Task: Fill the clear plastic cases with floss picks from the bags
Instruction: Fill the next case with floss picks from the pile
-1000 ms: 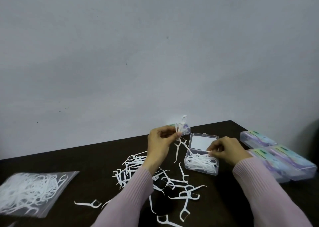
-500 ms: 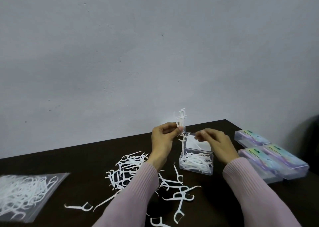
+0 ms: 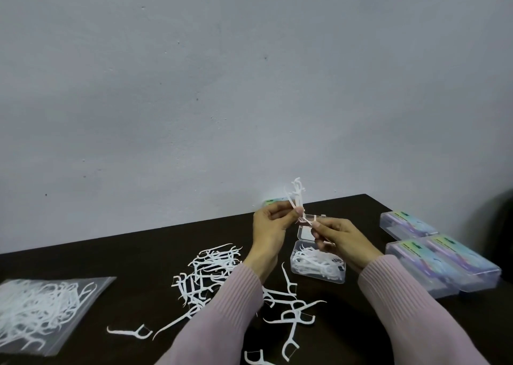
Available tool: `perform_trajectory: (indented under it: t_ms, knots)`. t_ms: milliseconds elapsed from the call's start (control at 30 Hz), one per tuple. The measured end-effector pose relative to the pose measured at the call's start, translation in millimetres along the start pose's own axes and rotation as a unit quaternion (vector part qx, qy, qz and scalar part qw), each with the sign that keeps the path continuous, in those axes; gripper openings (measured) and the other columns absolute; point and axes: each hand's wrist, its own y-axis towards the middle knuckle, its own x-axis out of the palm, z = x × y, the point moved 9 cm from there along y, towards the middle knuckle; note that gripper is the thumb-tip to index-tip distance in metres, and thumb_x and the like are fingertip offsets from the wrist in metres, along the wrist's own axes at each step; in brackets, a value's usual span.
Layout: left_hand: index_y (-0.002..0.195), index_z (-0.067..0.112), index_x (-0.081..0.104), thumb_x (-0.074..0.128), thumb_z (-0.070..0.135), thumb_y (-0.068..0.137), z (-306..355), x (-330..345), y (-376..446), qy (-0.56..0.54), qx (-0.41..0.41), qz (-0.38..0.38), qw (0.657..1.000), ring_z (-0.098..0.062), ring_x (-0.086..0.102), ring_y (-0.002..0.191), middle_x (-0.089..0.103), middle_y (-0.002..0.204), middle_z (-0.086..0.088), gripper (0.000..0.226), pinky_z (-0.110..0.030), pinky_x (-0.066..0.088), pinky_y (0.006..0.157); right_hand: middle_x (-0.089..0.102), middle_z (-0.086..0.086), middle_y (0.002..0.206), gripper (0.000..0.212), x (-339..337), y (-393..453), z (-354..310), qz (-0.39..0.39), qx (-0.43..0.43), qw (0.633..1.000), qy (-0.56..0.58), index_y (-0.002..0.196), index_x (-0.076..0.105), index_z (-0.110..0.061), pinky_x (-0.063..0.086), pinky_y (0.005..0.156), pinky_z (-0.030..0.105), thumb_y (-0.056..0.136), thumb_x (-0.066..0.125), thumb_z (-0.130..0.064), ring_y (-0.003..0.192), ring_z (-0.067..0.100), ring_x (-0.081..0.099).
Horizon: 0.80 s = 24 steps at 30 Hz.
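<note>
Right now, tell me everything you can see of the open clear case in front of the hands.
The open clear case is a small rectangular box of transparent plastic standing on the dark table, right of the scattered loose picks. Its hinged lid is tipped up at the far side, partly hidden by the right hand. White floss picks lie jumbled in the tray, filling it part way. Neither hand visibly touches it; the right hand hovers above it.

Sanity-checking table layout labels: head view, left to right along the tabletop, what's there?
Bag of floss picks → loose floss picks → left hand → open clear case → right hand → closed filled cases.
</note>
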Motion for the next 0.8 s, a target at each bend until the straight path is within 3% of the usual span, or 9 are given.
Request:
perform_trajectory:
  t_ms: [133, 267, 433, 600, 700, 800]
  knots:
    - [0.097, 0.004, 0.069, 0.072, 0.003, 0.079, 2.1, -3.7, 1.1, 0.015, 0.010, 0.010, 1.000, -0.020, 0.068, 0.094, 0.072, 0.098, -0.013, 0.018, -0.019, 0.053, 0.077, 0.046, -0.001, 0.057, 0.031, -0.6, -0.5, -2.3, 0.003, -0.017, 0.999, -0.050, 0.068, 0.058, -0.011, 0.036, 0.051, 0.014, 0.096, 0.044, -0.015, 0.051, 0.008, 0.041]
    - [0.092, 0.010, 0.070, 0.071, 0.006, 0.080, 7.0, -5.4, 1.8, 0.040, 0.021, -0.005, 0.999, -0.012, 0.068, 0.085, 0.073, 0.092, -0.008, 0.012, -0.014, 0.050, 0.070, 0.065, -0.001, 0.067, 0.012, -19.0, -4.6, -13.1, 0.088, -0.056, 0.993, -0.051, 0.085, 0.068, -0.011, 0.046, 0.053, 0.013, 0.088, 0.057, -0.007, 0.049, 0.007, 0.052]
    - [0.080, 0.017, 0.072, 0.070, 0.012, 0.082, 5.3, -8.0, 3.3, 0.035, 0.001, -0.019, 0.999, -0.010, 0.065, 0.084, 0.072, 0.085, -0.001, 0.005, -0.020, 0.050, 0.079, 0.070, 0.002, 0.074, 0.008, -32.9, -6.4, -13.4, 0.120, -0.051, 0.988, -0.086, 0.086, 0.068, -0.014, 0.042, 0.050, 0.010, 0.086, 0.060, -0.011, 0.049, 0.005, 0.055]
    - [0.084, 0.014, 0.072, 0.069, 0.015, 0.084, 0.8, -10.8, 5.0, 0.029, -0.008, -0.015, 0.999, -0.012, 0.066, 0.082, 0.071, 0.088, -0.005, 0.003, -0.023, 0.052, 0.079, 0.068, -0.003, 0.077, 0.007, -37.6, -5.0, -6.8, 0.125, -0.023, 0.975, -0.180, 0.084, 0.067, -0.016, 0.040, 0.062, 0.019, 0.086, 0.061, -0.017, 0.060, 0.010, 0.054]
    - [0.088, 0.012, 0.072, 0.069, 0.015, 0.084, -2.9, -11.0, 4.5, 0.054, -0.018, -0.014, 0.998, -0.005, 0.064, 0.072, 0.071, 0.085, -0.002, 0.006, -0.016, 0.050, 0.065, 0.066, -0.003, 0.087, 0.014, -40.4, -2.6, -1.5, 0.125, 0.000, 0.962, -0.243, 0.098, 0.068, -0.013, 0.041, 0.064, 0.018, 0.089, 0.058, -0.017, 0.071, 0.009, 0.055]
    - [0.093, 0.008, 0.072, 0.068, 0.011, 0.085, -9.0, -9.8, 3.1, 0.052, -0.028, -0.012, 0.998, -0.004, 0.064, 0.069, 0.071, 0.083, -0.002, 0.010, -0.014, 0.048, 0.061, 0.061, -0.007, 0.100, 0.020, -30.8, -0.1, 1.9, 0.086, 0.007, 0.944, -0.317, 0.106, 0.068, -0.015, 0.041, 0.081, 0.019, 0.088, 0.059, -0.015, 0.089, 0.007, 0.054]
